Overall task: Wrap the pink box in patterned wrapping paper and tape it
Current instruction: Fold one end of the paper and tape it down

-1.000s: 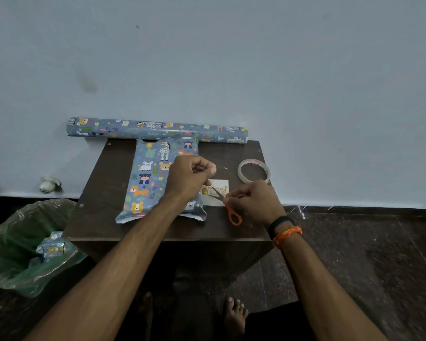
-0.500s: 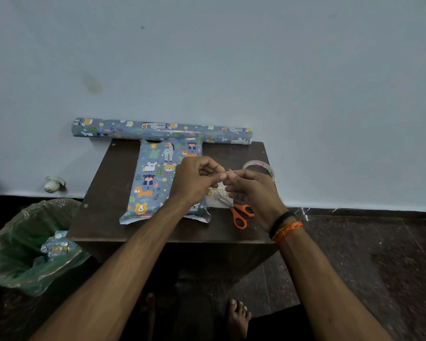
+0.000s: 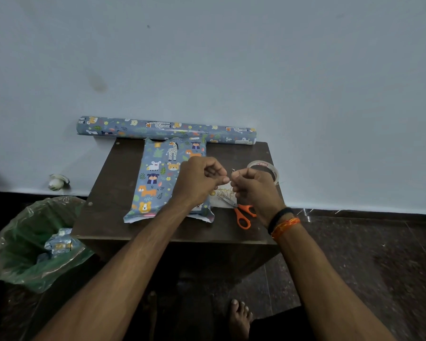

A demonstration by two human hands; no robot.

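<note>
We are pinching a short strip of clear tape between both hands: the left hand and the right hand are meeting fingertip to fingertip just above the table, fingers curled, the strip barely visible between them. We judge this to be the taping step, so we are aiming to keep the strip taut and flat, touching only its ends, before laying it across a loose flap.

The wrapped box, already covered in animal-print paper, is lying on the table just beside the left hand; no pink is showing clearly. Near the right hand, the orange-handled scissors are resting on a small card whose printing is too blurred to read. The tape roll lies just beyond, with a red mark we cannot read. The paper roll is lying along the table's far edge; its label is illegible.
</note>
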